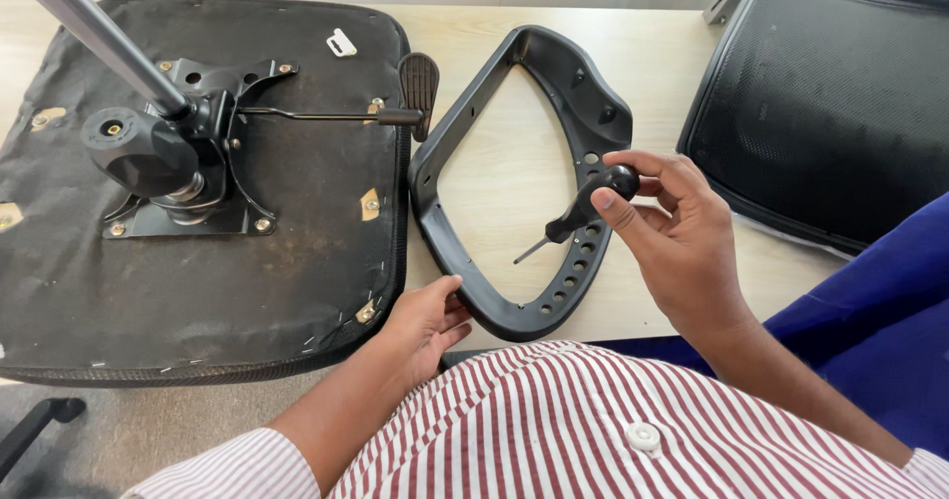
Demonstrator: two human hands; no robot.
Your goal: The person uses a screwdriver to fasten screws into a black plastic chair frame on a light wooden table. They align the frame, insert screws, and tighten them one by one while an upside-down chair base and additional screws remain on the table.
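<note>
My right hand (677, 232) grips a black-handled screwdriver (583, 209), its metal tip pointing down-left inside the opening of a black plastic chair armrest frame (603, 119) that lies flat on the wooden table (504, 173). My left hand (425, 323) rests at the near edge of the table, its fingers against the lower left curve of the frame and beside an upturned black chair seat (287, 222). The seat's metal mechanism plate (213, 153), gas-lift column (94, 30) and lever with paddle handle (419, 82) face up.
A black mesh chair backrest (820, 104) lies at the table's right end. A blue cloth (880, 331) is at the lower right. A chair-base leg (35, 425) shows on the floor at lower left. My striped shirt fills the bottom.
</note>
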